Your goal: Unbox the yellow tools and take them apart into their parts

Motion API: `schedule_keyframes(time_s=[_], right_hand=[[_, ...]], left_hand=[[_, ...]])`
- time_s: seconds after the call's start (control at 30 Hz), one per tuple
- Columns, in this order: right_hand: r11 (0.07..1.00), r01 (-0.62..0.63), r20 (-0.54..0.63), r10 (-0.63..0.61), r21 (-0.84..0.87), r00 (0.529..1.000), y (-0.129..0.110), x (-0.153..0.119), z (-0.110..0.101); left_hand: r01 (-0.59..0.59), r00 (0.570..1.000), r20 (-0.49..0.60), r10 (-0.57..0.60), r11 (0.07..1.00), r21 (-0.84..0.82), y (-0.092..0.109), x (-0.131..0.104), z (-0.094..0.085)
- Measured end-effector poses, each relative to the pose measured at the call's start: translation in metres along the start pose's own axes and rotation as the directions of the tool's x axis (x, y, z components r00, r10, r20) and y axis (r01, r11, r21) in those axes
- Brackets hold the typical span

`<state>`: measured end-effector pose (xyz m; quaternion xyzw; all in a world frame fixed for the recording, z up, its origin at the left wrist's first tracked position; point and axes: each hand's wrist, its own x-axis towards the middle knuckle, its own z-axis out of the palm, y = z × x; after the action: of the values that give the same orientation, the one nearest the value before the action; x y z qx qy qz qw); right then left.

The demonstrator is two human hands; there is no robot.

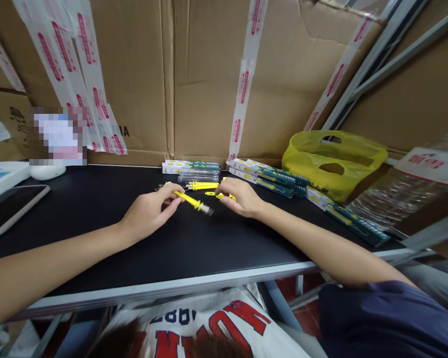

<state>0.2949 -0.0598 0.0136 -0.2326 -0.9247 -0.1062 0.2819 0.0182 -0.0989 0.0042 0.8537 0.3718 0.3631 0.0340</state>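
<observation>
My left hand [149,211] pinches a slim yellow-handled tool [190,200] between thumb and fingers. Its silvery metal end, blurred at the tip, points right and down, above the black tabletop [164,258]. To the right, my right hand [242,196] is curled with its fingertips around a small yellow plastic piece [220,195], partly hidden by the fingers. Similar yellow-handled tools [205,185] lie just behind, between the hands. Behind them rest clear plastic tubes or packs [197,176] and narrow printed boxes [190,167].
More narrow boxes [263,175] are stacked at right, with one box [347,217] nearer the edge. A yellow plastic bag [332,159] and a large clear bottle [395,184] stand beyond. A phone [15,209] lies left. Taped cardboard [201,79] closes off the back.
</observation>
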Motion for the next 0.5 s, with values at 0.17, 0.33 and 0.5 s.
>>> schedule_keyframes(time_s=[0.17, 0.33, 0.5], right_hand=[[0.985, -0.153, 0.065, 0.158, -0.074, 0.985, 0.023, 0.001, 0.001], [0.93, -0.362, 0.373, 0.358, -0.061, 0.856, 0.018, 0.003, -0.038], [0.906, -0.422, 0.616, 0.349, -0.03, 0.706, 0.023, -0.008, -0.059]], left_hand=[[-0.022, 0.999, 0.043, 0.022, 1.0, -0.005, 0.003, 0.001, -0.005], [0.009, 1.0, 0.022, -0.008, 0.999, -0.05, 0.008, 0.001, -0.004], [0.032, 0.999, 0.017, -0.029, 0.967, -0.253, 0.005, 0.001, 0.0]])
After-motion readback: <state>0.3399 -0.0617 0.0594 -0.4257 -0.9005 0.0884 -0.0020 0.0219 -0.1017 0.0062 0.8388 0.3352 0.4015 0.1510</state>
